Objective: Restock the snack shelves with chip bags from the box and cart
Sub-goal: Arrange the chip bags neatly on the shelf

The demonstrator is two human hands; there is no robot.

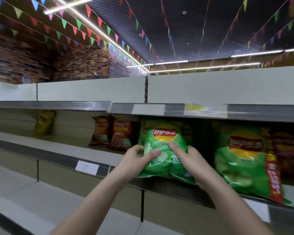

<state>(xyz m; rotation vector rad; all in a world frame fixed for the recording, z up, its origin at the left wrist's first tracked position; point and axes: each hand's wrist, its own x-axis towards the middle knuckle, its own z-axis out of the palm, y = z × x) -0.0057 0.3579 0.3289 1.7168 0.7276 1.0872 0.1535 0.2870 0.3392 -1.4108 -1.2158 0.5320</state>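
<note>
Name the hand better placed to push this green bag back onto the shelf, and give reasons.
Right hand, probably: it grips the green Lay's chip bag along its side and under its bottom corner, supporting it. The left hand only pinches the bag's left edge.

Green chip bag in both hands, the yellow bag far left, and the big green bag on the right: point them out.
green chip bag (165, 143), head view, front panel below the logo.
yellow bag (44, 123), head view, middle of its front.
big green bag (241, 165), head view, green lower front.
</note>
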